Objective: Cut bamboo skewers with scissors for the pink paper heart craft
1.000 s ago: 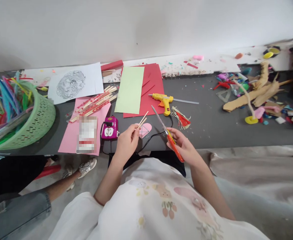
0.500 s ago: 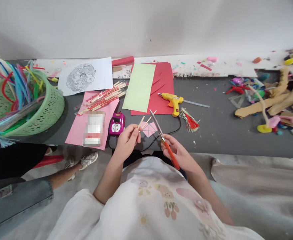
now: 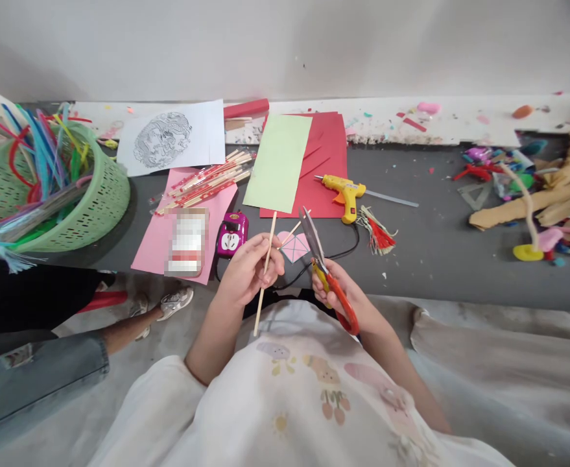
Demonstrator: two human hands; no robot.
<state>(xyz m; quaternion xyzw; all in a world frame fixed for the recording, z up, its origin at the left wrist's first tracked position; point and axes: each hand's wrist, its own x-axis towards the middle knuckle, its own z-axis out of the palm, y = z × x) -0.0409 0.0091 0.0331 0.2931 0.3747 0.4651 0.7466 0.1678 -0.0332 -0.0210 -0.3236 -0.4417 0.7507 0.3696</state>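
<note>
Wooden stick (image 3: 259, 310) sits clenched in the left hand (image 3: 250, 269)'s grip. Compared with a second ago it's swung nearly upright, so way more of it hangs below the fingers toward the lap. A second stick (image 3: 293, 231) pokes out slanted toward the scissors (image 3: 312, 239), which the right hand (image 3: 347, 298) is grasping by the orange handles. The blades have drifted in and now sit just beside that tip, so stick and blades look about lined up. Both hands hover over the front edge of the desk (image 3: 435, 253). The glue gun (image 3: 345, 191) and pink kite shape (image 3: 296, 247) lie close behind, with open room off to the right.
</note>
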